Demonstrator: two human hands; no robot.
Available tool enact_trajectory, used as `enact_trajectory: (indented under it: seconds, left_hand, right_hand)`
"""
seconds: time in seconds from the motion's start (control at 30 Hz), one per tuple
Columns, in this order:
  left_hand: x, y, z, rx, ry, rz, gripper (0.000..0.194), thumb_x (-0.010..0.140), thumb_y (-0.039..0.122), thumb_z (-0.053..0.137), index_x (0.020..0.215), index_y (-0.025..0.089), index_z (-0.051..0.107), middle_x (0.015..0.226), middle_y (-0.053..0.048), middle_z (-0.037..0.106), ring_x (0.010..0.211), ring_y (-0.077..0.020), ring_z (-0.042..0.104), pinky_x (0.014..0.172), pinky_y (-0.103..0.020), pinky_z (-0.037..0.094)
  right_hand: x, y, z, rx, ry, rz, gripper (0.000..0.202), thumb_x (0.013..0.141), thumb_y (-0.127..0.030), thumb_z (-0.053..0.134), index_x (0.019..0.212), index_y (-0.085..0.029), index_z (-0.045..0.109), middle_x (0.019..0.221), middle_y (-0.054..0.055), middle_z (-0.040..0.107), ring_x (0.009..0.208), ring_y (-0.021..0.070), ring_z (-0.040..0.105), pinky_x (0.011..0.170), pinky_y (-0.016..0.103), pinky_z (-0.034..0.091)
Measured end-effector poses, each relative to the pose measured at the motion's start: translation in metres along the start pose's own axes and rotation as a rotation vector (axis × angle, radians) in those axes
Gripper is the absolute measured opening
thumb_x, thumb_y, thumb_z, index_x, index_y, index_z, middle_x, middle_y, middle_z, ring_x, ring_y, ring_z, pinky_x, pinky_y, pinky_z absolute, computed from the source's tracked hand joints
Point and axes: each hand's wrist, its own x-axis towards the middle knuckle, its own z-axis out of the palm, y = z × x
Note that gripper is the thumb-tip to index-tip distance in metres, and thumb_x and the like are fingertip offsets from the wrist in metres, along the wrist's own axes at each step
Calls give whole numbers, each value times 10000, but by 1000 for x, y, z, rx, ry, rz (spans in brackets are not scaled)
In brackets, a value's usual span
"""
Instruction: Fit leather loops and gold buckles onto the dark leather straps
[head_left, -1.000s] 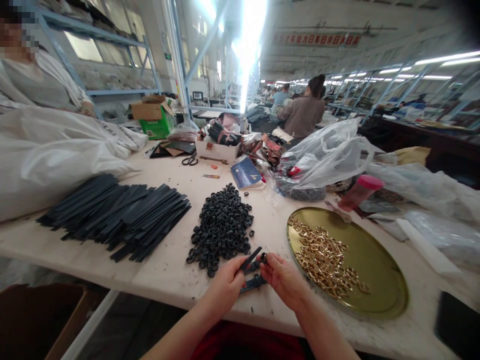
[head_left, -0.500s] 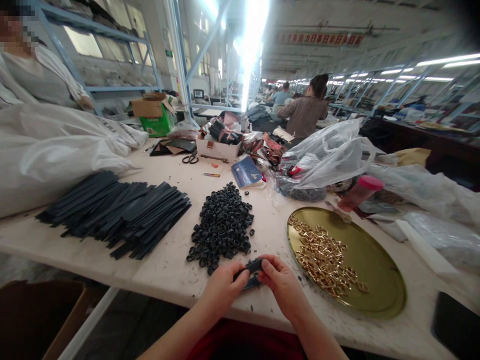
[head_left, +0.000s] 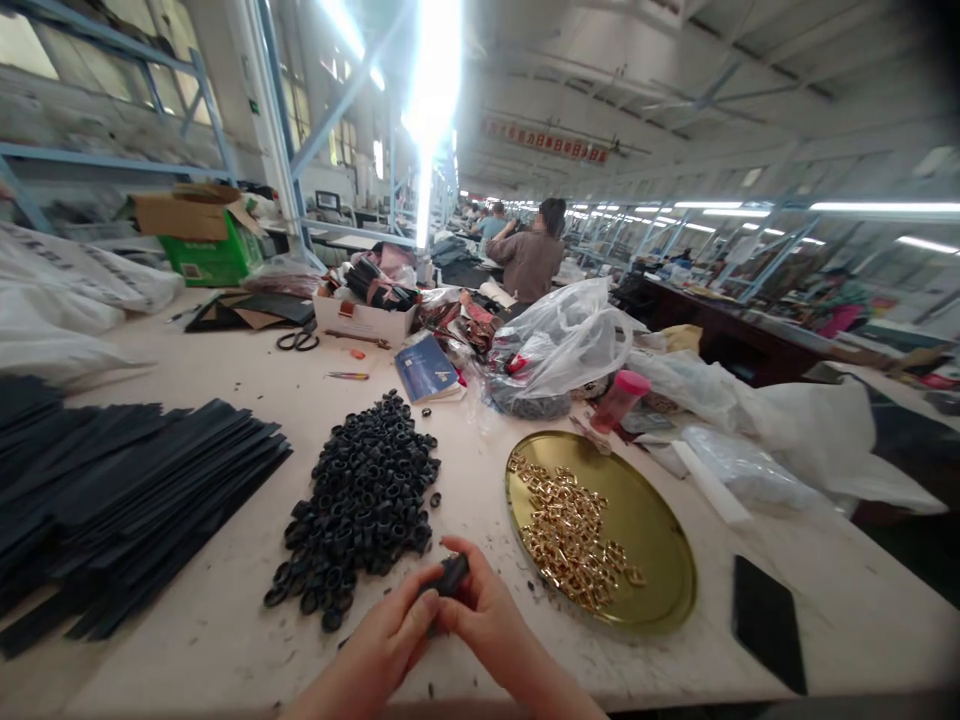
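Note:
My left hand [head_left: 397, 622] and my right hand [head_left: 484, 603] meet close to the table's near edge. Between their fingers is a short black strap piece [head_left: 452, 577], folded or bent over, partly covered by the fingers. Just beyond my left hand lies a heap of small black loops [head_left: 367, 490]. To the right of my right hand, gold metal buckles [head_left: 574, 530] are heaped on a round gold tray [head_left: 660, 545]. Flat black strips [head_left: 165, 490] are stacked at the left.
Behind the loops lie scissors [head_left: 298, 340], a pen [head_left: 347, 376] and a blue booklet [head_left: 429, 368]. A pink-lidded jar [head_left: 621, 400] stands behind the tray. A black tablet-like slab [head_left: 768, 622] lies at right. Another person [head_left: 529, 255] is farther back.
The view has swung right, so the table's things sit farther left. My hands have drawn closer together around the black strap piece, which looks more folded now.

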Motion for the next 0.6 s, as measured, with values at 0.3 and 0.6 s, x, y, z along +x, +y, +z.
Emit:
enact_trajectory:
  seconds: [0.3,0.6]
  left_hand:
    - [13,-9,-7,-8,163,-26,393,739,562,436,714,181,529,498,66,328,464,-90,298,434,-190,241]
    - [8,-12,-3,38,90,-79,397,775,542,354,773,172,500,472,71,398,361,-73,292,365,-188,208]
  right_hand:
    - [111,19,-130,-931,339,126,123,821,-212,527,856,-119,599,953,93,596,911,201,554,815,376,425]
    - [113,10,-123,-871,250,154,203,846,-262,501,955,-108,575,1000,88,590,896,184,565,779,365,455]
